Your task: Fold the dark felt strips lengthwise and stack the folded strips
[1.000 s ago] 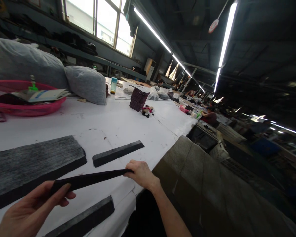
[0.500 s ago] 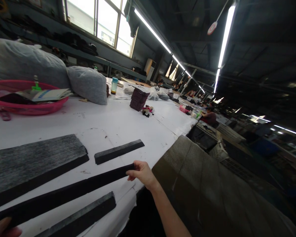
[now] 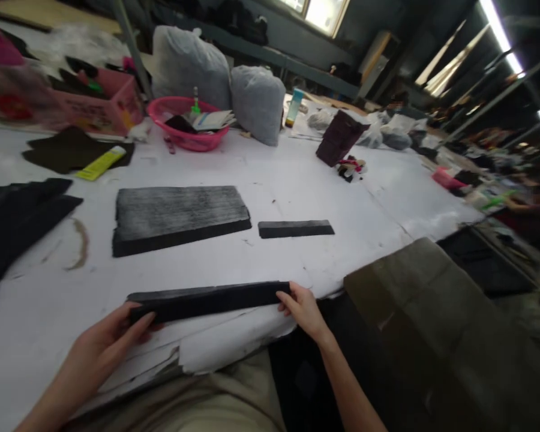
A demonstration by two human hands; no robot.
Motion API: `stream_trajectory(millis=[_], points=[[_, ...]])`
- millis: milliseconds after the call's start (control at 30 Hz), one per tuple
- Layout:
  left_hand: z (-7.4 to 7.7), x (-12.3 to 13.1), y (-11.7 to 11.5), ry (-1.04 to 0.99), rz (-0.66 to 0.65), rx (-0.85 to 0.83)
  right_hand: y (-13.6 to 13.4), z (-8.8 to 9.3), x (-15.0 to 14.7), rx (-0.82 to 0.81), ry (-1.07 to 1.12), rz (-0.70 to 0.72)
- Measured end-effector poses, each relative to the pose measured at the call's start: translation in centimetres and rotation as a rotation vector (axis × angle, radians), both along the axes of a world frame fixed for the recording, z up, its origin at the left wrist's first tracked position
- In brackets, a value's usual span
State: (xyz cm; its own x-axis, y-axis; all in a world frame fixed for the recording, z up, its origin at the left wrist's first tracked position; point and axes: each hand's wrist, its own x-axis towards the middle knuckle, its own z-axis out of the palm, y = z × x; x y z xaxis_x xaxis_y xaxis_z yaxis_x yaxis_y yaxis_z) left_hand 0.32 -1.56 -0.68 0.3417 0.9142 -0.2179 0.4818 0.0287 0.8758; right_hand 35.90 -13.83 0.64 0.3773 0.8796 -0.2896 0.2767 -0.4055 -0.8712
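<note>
A long black fabric strip (image 3: 216, 302) is stretched level between my two hands near the table's front edge. My left hand (image 3: 101, 348) pinches its left end between thumb and fingers. Thumb and fingers of my right hand (image 3: 305, 311) close on the other end. Along the strip's far side shows the grey-topped edge of another strip pile (image 3: 171, 294), mostly hidden behind it; whether they touch I cannot tell. Farther back lies a wide stack of grey-faced black fabric pieces (image 3: 180, 207). To its right rests a short stack of narrow strips (image 3: 297, 228).
Dark cut pieces (image 3: 18, 222) lie at left, near a yellow-green packet (image 3: 101, 163). Behind stand a pink basket (image 3: 193, 143), stuffed bags (image 3: 257, 102), a bottle (image 3: 294, 108) and a maroon stack (image 3: 339, 137). A brown sheet-covered surface (image 3: 414, 300) adjoins the table at right.
My view has turned left and downward. The held strip has come over the front strip pile, which lay uncovered before. Both hands keep their hold, and my left hand is now fully in view.
</note>
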Motion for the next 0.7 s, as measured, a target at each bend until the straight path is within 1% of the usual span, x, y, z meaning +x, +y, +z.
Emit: stream_trajectory(millis=[67,133,233,333,500,600,700], points=[[0.0,-0.3,0.2,0.025,-0.017,-0.048,0.4,-0.1,0.0,0.0,-0.059,0.012],[0.3,0.1,0.5,0.023,-0.014,-0.05,0.7,-0.4,0.1,0.01,-0.088,0.019],[0.8,1.1,0.8,-0.046,0.006,-0.055,1.3,-0.7,0.4,0.036,-0.09,0.015],[1.1,1.6,0.9,-0.117,0.059,-0.091,2.1,-1.0,0.6,0.048,-0.062,0.011],[1.0,1.7,1.1,-0.164,0.108,-0.128,3.9,-1.3,0.5,0.1,-0.012,-0.021],[0.9,1.6,1.1,-0.173,0.132,-0.134,4.9,-1.4,0.3,0.133,-0.054,-0.052],[0.9,1.5,1.1,-0.141,0.154,-0.099,5.4,-1.3,0.2,0.159,-0.07,-0.086]])
